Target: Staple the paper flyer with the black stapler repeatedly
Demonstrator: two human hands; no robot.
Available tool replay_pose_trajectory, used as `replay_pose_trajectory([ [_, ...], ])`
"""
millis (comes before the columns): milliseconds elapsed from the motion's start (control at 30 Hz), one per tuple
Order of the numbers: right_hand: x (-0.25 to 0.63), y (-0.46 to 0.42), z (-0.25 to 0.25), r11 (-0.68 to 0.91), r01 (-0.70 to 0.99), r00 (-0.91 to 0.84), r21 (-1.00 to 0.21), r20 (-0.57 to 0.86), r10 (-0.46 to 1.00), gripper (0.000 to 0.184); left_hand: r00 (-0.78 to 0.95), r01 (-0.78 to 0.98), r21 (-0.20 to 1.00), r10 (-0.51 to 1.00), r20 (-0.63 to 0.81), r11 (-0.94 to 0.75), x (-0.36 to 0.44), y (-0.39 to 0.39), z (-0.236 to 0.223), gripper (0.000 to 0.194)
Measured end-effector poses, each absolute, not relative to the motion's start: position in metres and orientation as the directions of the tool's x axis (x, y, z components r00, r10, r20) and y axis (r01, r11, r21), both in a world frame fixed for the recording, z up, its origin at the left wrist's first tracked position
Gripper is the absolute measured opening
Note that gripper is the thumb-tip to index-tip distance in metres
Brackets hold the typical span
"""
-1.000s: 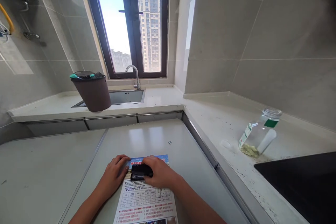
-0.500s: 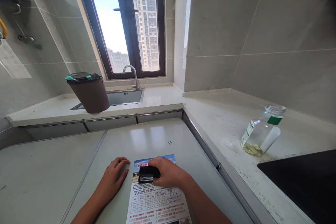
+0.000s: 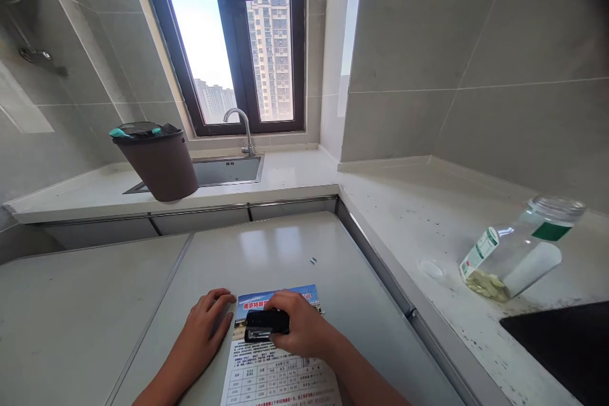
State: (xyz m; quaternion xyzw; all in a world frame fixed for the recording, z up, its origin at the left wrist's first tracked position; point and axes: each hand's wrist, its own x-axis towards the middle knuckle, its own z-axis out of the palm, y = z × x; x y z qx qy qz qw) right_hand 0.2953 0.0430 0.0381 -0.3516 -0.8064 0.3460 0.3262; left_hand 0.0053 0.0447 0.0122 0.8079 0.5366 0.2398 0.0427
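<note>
A black stapler is gripped in my right hand, its nose pointing left. It sits over the upper part of a printed flyer with a blue top, red lettering and a table of text. Whether the stapler's jaws have paper between them I cannot tell. My left hand rests on the pale surface just left of the flyer, fingers extended and holding nothing. Beyond the flyer lie a few tiny metal bits that look like staples.
The pale work surface has a seam on the left. On the white counter stand a brown bin beside the sink and faucet. To the right are a glass jar, a clear disc and a black panel.
The view has shifted slightly, so the jar appears farther right. My right hand and the stapler sit a little lower and further left in view. My left hand has stayed put.
</note>
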Motion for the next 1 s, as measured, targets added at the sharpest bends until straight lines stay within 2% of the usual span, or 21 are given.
replay_pose_trajectory([
  [167, 0.293, 0.05, 0.035, 0.49, 0.288, -0.553, -0.823, 0.275, 0.787, 0.044, 0.321, 0.851, 0.312, 0.888, 0.329, -0.423, 0.005, 0.046, 0.011, 0.028],
  [333, 0.29, 0.057, 0.031, 0.508, 0.282, -0.555, -0.814, 0.293, 0.778, 0.042, 0.321, 0.856, 0.31, 0.895, 0.31, -0.415, 0.007, 0.047, 0.016, 0.023],
  [633, 0.288, 0.054, 0.037, 0.515, 0.318, -0.567, -0.796, 0.276, 0.777, 0.039, 0.288, 0.837, 0.381, 0.908, 0.304, -0.393, 0.007, 0.043, 0.016, 0.024],
  [767, 0.288, 0.052, 0.039, 0.496, 0.335, -0.559, -0.801, 0.255, 0.789, 0.039, 0.281, 0.787, 0.483, 0.92, 0.275, -0.384, 0.007, 0.042, 0.022, 0.022],
  [867, 0.289, 0.051, 0.041, 0.471, 0.334, -0.575, -0.817, 0.219, 0.788, 0.037, 0.253, 0.689, 0.625, 0.93, 0.267, -0.366, 0.004, 0.041, 0.031, 0.024],
  [1000, 0.289, 0.051, 0.042, 0.428, 0.319, -0.594, -0.846, 0.173, 0.785, 0.038, 0.113, 0.512, 0.81, 0.957, 0.268, -0.287, -0.003, 0.042, 0.038, 0.032],
])
